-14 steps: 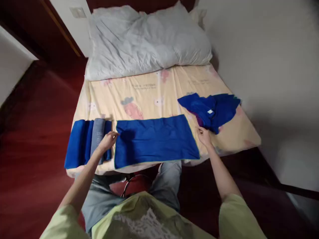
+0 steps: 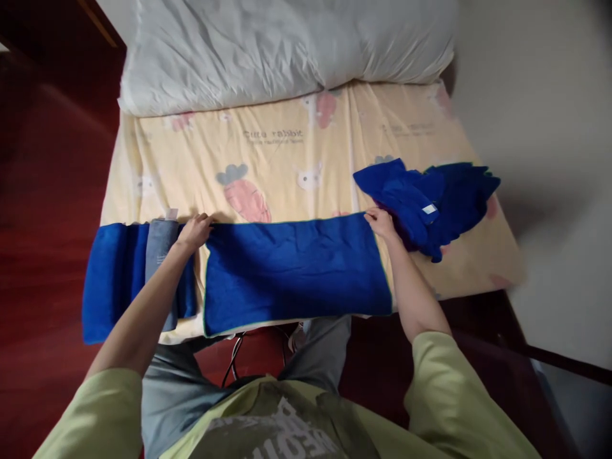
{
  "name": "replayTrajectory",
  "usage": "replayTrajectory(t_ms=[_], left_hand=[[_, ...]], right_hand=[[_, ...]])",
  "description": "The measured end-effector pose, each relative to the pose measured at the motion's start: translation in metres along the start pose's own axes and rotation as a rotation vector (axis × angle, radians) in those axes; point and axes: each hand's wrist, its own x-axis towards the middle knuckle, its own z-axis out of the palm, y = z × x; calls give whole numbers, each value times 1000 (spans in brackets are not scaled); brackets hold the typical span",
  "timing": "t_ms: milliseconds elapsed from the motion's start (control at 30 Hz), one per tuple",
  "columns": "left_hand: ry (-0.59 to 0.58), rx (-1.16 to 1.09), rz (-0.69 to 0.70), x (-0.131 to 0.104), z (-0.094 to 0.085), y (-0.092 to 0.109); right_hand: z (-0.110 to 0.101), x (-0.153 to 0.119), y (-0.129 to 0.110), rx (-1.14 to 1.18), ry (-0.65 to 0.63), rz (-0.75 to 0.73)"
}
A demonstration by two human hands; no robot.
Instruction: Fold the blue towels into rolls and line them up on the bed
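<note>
A blue towel [image 2: 296, 271] with a thin green edge lies spread flat near the bed's front edge. My left hand [image 2: 196, 231] is at its far left corner, fingers pinched on the cloth. At the far right corner, my right hand [image 2: 381, 223] pinches the edge between thumb and fingers. Left of the towel, folded blue towels [image 2: 102, 280] and a folded grey towel [image 2: 160, 245] stand side by side, partly behind my left forearm. A crumpled heap of blue cloth [image 2: 406, 197] with a white tag lies just beyond my right hand.
The bed carries a yellow sheet [image 2: 282, 169] printed with carrots and rabbits. A large white quilt or pillow [image 2: 287, 51] lies across its far end. A wall [image 2: 526, 127] runs along the right, and reddish floor [image 2: 43, 210] shows at the left.
Both hands have moved from the towel's sides to its far corners, the right one now gripping the edge. The view has tipped down and come closer to the bed.
</note>
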Motion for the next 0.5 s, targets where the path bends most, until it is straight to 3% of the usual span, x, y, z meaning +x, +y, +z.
replayTrajectory(t_ms=[167,367,500], left_hand=[[-47,-57,-9,14,-9,-13],[106,-100,-63,17,-19,-15],[199,-127,-150,14,-22,-11]], right_hand=[[-8,10,-5,126,-42,88],[-8,16,-10,201,151,211],[-3,19,-5,178,273,215]])
